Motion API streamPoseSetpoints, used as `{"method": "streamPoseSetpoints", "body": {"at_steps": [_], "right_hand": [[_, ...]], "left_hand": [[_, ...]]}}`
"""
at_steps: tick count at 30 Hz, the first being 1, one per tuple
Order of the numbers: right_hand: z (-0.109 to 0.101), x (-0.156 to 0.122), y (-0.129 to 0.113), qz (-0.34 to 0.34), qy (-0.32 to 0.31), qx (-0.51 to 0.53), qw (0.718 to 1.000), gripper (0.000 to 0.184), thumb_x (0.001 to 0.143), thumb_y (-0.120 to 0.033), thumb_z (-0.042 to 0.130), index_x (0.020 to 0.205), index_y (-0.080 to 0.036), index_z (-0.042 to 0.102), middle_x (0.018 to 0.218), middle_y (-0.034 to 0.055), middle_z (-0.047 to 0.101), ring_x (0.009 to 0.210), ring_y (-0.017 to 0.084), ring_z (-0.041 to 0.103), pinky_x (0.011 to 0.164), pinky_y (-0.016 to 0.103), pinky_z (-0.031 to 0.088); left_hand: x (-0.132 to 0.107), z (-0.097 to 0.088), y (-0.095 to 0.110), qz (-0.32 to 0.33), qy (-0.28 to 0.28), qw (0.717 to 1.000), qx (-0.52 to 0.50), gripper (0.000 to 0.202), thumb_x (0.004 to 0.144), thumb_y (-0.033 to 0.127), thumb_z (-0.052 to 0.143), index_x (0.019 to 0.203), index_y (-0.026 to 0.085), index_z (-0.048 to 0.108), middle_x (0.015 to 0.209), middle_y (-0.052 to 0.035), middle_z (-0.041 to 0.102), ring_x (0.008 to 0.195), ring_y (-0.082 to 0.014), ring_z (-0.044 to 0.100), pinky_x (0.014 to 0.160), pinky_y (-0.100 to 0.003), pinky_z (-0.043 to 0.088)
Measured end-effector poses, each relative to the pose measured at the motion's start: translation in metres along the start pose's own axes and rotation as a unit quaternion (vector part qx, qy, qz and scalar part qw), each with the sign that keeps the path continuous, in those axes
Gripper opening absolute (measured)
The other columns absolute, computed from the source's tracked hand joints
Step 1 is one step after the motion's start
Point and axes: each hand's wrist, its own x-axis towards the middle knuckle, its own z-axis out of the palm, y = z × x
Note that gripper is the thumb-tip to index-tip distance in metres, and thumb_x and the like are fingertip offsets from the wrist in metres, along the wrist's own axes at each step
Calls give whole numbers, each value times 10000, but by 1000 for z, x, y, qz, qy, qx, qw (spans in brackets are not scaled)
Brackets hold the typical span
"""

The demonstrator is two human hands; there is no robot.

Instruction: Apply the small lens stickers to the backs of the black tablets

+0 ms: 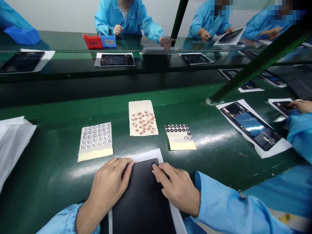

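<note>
A green table (53, 182) is bearing a white paper (179, 221) by its near edge, a ring sheet (96, 137), a red-dotted sheet (143, 120) and a black-disc sheet (179, 138) farther from that edge, white sheets (12, 143) leftward and a second paper (262, 152) rightward.

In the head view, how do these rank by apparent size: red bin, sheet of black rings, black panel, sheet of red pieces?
1. Black panel
2. Sheet of red pieces
3. Sheet of black rings
4. Red bin

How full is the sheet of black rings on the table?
Partly full: black rings sit in rows along the top of the sheet, while two hollow outlines and blank backing show below.
</note>
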Motion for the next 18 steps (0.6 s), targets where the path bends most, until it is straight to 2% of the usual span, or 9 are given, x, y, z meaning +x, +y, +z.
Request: {"method": "streamPoseSetpoints", "body": {"at_steps": [3, 5, 9, 11, 13, 15, 18], "right_hand": [[2, 0, 3, 3, -13, -11, 1000, 334, 1013, -97, 410, 1312, -53, 551, 956, 104, 626, 730, 147, 639, 523, 269, 476], [1, 4, 10, 1, -50, -19, 999, 345, 1043, -166, 419, 1356, -68, 524, 954, 89, 608, 710, 147, 616, 469, 279, 405], [-4, 18, 38, -79, -135, 46, 987, 309, 1061, -265, 445, 1295, -117, 583, 967, 61, 594, 738, 130, 571, 494, 280, 360], [-4, 22, 53, -108, -142, 105, 978, 297, 1059, -320, 472, 1269, -174, 622, 961, 38, 589, 717, 111, 531, 532, 270, 364], [-1, 21, 62, -101, -112, 154, 977, 293, 1045, -332, 510, 1282, -217, 638, 960, 26, 586, 699, 98, 502, 567, 253, 377], [2, 16, 64, -55, -56, 216, 973, 316, 1034, -274, 530, 1331, -227, 628, 975, 30, 590, 700, 83, 504, 598, 230, 407], [3, 9, 57, 77, 63, 294, 950, 360, 1020, -179, 524, 1362, -216, 631, 961, 41, 602, 724, 77, 543, 650, 207, 462]], "left_hand": [[0, 1, -1, 2, 0, 1000, -14, 249, 1042, 339, 478, 999, 224, 695, 905, -8, 754, 811, -194, 694, 759, -307, 480], [0, 2, -1, 1, 2, 1000, -31, 244, 1044, 328, 475, 989, 220, 687, 903, -10, 747, 814, -191, 687, 773, -308, 480], [1, 3, 0, -12, -12, 998, -55, 189, 1028, 322, 516, 988, 211, 664, 774, 4, 668, 732, -177, 636, 718, -306, 457], [3, 4, 1, -13, -12, 998, -63, 184, 1024, 325, 527, 1052, 197, 656, 796, -9, 641, 763, -181, 617, 729, -308, 457], [7, 6, 2, -7, 7, 999, -53, 245, 1017, 338, 538, 1178, 181, 636, 967, -57, 654, 923, -216, 610, 821, -342, 462], [12, 8, 3, -8, 19, 999, -31, 276, 1010, 357, 548, 1220, 197, 628, 1089, -82, 644, 1029, -259, 573, 874, -398, 433], [17, 11, 4, -18, 1, 999, -39, 190, 1021, 347, 517, 1004, 220, 657, 977, -52, 646, 944, -251, 550, 837, -408, 387]]}}
